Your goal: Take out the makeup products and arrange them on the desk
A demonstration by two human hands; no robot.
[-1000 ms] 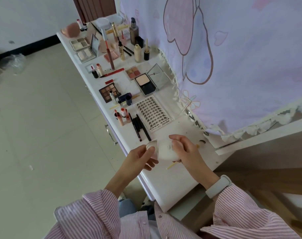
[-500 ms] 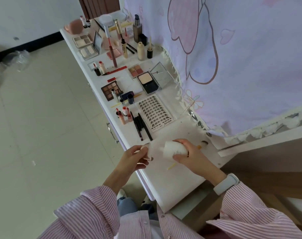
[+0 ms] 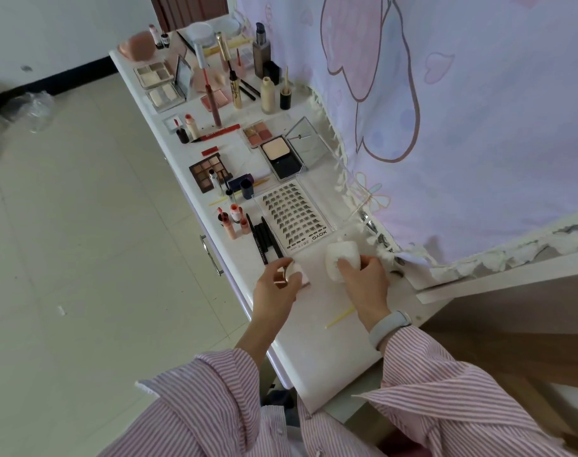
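Your right hand (image 3: 363,278) has its fingers curled over a small white jar (image 3: 342,258), which sits on the white desk (image 3: 333,344) just below the lower corner of the false-lash tray (image 3: 294,217). Your left hand (image 3: 276,288) pinches a small pale pink round piece (image 3: 297,273) with a gold edge, perhaps the jar's lid or a puff, though you cannot tell which; it is low over the desk beside the jar, the two apart by a narrow gap. A thin yellow stick (image 3: 340,316) lies on the desk just below your right wrist, which wears a pale wristband (image 3: 390,328).

Past your hands, three black pencils (image 3: 264,237) lie side by side to the left of the lash tray, with a cluster of small peach and red tubes (image 3: 233,221) next to them. Further along sit a brown eyeshadow palette (image 3: 210,171), an open black powder compact (image 3: 281,156) with its clear lid raised, and a small blush quad (image 3: 259,131). At the far end stand a tall foundation bottle (image 3: 261,51), a cream bottle (image 3: 267,95), a gold mascara tube (image 3: 235,89) and a pink sponge (image 3: 139,47). A lilac cartoon-print curtain (image 3: 462,110) hangs along the desk's right edge, and your striped pink sleeves (image 3: 446,390) fill the foreground
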